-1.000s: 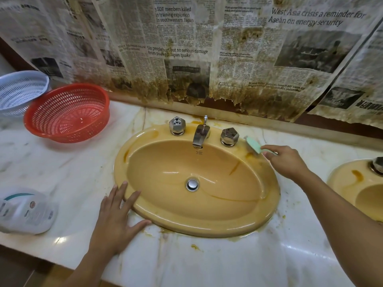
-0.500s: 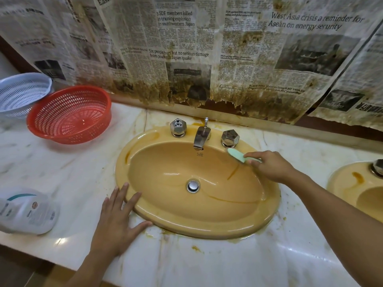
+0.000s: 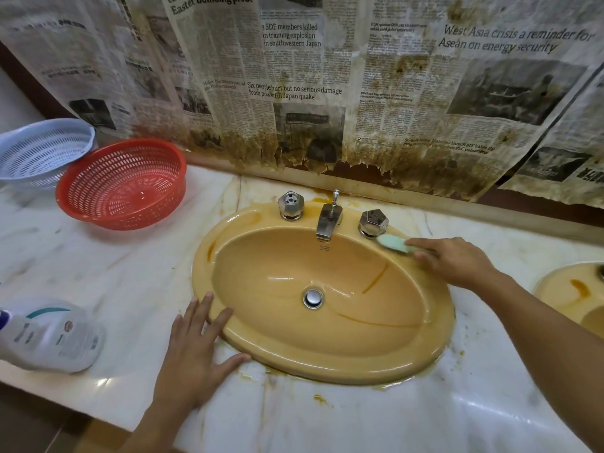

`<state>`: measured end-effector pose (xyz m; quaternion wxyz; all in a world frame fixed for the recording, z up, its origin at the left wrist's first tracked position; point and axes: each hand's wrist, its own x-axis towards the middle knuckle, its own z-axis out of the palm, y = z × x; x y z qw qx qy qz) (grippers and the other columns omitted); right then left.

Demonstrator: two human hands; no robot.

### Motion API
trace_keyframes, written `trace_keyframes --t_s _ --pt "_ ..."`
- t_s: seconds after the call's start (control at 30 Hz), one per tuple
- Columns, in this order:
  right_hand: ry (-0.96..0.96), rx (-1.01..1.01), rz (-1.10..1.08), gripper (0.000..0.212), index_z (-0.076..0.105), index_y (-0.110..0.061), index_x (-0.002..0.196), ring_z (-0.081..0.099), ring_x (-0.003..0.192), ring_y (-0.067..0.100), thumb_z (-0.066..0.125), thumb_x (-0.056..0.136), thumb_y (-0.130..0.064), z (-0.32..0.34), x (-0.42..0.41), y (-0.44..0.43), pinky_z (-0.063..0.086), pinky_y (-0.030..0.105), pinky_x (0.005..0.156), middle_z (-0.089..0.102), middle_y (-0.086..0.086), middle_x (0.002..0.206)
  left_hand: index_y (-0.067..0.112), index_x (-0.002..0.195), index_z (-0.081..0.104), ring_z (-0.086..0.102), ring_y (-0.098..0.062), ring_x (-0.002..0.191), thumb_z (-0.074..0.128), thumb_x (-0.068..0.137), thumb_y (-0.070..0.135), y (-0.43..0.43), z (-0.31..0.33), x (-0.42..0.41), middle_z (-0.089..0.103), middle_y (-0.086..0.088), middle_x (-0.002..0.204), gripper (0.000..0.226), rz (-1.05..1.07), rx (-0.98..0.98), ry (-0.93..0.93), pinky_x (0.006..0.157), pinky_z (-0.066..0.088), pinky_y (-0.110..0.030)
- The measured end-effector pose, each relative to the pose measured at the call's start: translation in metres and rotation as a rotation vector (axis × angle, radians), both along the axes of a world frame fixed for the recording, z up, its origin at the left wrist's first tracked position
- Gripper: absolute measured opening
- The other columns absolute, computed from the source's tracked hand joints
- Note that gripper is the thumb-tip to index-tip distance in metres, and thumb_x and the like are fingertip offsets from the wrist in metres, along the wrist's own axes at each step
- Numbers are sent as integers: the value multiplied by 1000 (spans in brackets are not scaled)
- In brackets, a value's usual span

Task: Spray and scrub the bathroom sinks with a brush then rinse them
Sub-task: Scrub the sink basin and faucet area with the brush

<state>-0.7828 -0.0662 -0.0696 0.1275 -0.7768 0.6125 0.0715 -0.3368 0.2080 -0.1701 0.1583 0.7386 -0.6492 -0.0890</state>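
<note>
Two yellow sinks set in a white marble table (image 3: 114,276): main sink (image 3: 327,364) at centre, second sink (image 3: 562,289) cut off by the right edge. Right grip (image 3: 457,261) closed round the handle of a pale green brush (image 3: 392,244). Brush head on the back right rim of the main sink, just beside the right tap knob (image 3: 373,222). Left grip (image 3: 196,351) open, holding nothing, fingers spread flat on the table, fingertips at the sink's near left rim. Brown streaks down the basin's right wall, above the drain plug (image 3: 313,298). Spout (image 3: 328,222) between the knobs. White bottle (image 3: 55,335) lying on its side on the table, far left. Red basket (image 3: 121,184) and pale blue basket (image 3: 39,148) at back left, rims overlapping. Stained newspaper (image 3: 294,76) over the wall behind.
</note>
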Motion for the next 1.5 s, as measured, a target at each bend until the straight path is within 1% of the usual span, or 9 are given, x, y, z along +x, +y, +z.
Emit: trace_keyframes --t_s 0.3,0.47,0.6,0.7,0.83,0.93,1.13,1.3,1.5 --pt "66 3 37 40 45 -58 143 61 106 21 38 104 -56 -7 20 -2 45 34 73 69 0 120 40 155 40 12 -28 159 47 79 91 -2 -1 1 9 6 173 92 -6 8 -23 122 24 -61" --pt "-326 166 -185 28 66 -47 128 53 125 25 54 103 -44 -1 -3 -4 46 38 98 58 1 144 37 155 42 14 -29 158 46 80 91 -2 -1 1 13 3 172 93 -11 13 -36 121 27 -62" --pt "-466 197 -364 23 72 -39 121 61 90 27 57 103 -39 2 -8 -17 43 22 44 63 7 130 37 154 42 13 -30 158 46 80 91 -2 -1 1 13 3 172 92 -8 15 -31 122 25 -62" --pt "-462 224 -357 23 73 -36 120 59 76 25 58 102 -39 2 11 -38 32 21 35 64 7 117 36 154 43 11 -29 159 46 80 91 -2 0 2 13 3 172 93 -11 13 -29 122 24 -62" --pt "-396 185 -233 24 73 -37 120 53 67 18 56 103 -41 6 39 -70 38 23 52 68 -3 104 36 153 45 10 -26 159 48 78 92 -3 -3 2 13 4 172 94 -7 16 -20 121 25 -61" --pt "-284 157 -38 27 71 -33 126 59 119 23 56 103 -37 8 50 -90 43 29 90 60 -1 143 36 153 46 10 -26 159 49 78 92 -3 -4 2 12 5 172 94 -5 21 -13 122 24 -61" --pt "-172 375 -83 25 69 -48 121 42 59 21 58 103 -37 30 14 -106 36 27 49 59 5 77 36 154 45 9 -28 159 50 79 90 -3 -1 1 11 3 173 92 -13 16 -31 122 24 -62" --pt "-203 267 -9 31 65 -41 133 58 119 26 58 103 -34 15 48 -109 41 28 88 58 3 145 36 154 45 10 -30 159 51 80 90 -4 1 0 11 2 173 92 -18 29 -47 120 26 -63" --pt "-177 232 22 33 63 -39 135 48 136 27 58 104 -32 12 58 -110 38 32 105 51 4 153 36 153 46 11 -29 159 50 80 90 -3 2 -1 12 3 172 92 -13 15 -39 121 26 -62"
